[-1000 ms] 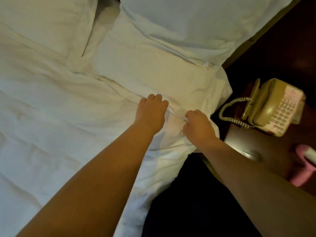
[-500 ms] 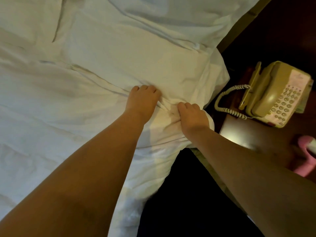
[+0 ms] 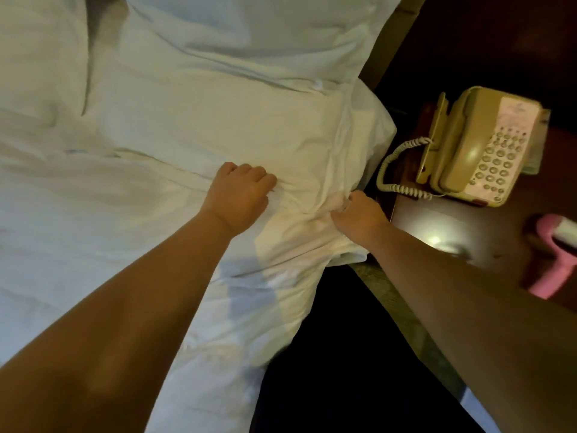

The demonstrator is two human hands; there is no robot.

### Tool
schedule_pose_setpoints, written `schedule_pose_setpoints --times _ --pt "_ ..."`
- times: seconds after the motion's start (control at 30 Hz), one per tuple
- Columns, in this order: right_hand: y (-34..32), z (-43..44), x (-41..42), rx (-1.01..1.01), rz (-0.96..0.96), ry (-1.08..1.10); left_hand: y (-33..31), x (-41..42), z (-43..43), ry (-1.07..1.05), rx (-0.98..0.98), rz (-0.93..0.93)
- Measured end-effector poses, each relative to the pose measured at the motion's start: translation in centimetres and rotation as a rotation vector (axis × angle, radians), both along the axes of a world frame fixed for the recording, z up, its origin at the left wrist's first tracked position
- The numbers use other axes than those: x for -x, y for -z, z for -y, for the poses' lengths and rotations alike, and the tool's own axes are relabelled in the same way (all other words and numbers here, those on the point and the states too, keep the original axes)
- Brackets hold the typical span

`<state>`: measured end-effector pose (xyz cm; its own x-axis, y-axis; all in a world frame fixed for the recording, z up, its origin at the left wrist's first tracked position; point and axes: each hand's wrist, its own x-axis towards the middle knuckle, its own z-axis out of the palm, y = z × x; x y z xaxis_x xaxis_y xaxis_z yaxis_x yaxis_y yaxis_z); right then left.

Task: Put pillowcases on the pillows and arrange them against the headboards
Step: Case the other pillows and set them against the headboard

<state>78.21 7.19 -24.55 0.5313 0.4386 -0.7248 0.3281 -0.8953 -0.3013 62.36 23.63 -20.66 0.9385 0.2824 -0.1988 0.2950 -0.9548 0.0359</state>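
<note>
A white pillow in its pillowcase (image 3: 237, 126) lies across the bed near its right edge. My left hand (image 3: 237, 195) has its fingers curled into the cloth at the pillow's near edge. My right hand (image 3: 359, 215) grips a bunched fold of the pillowcase at the near right corner. A second white pillow (image 3: 265, 35) lies behind it toward the headboard (image 3: 393, 35). Part of a third pillow (image 3: 37, 51) shows at the upper left.
White bedding (image 3: 78, 245) covers the bed to the left. A dark wooden nightstand (image 3: 468, 226) stands to the right with a beige telephone (image 3: 477, 145) and a pink object (image 3: 555, 254) on it. The floor below is dark.
Both hands have bunched more cloth at the pillow's near edge. My right hand has shifted right toward the corner, away from my left hand. The view has moved slightly.
</note>
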Motion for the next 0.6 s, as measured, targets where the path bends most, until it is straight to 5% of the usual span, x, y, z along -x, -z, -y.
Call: schedule_pose_setpoints --times 0.2,0.4,0.6 --pt "0.4 -1.0 0.0 -0.265 -0.407 0.560 2.0 -1.4 2.5 0.055 0.005 0.082" --pt "-1.3 -0.9 -1.5 -0.470 -0.390 0.746 1.0 -0.6 2.7 -0.036 0.115 0.133" --pt "-2.0 0.5 -1.4 -0.487 -0.276 0.714 -0.7 -0.5 3.7 -0.187 0.207 0.232"
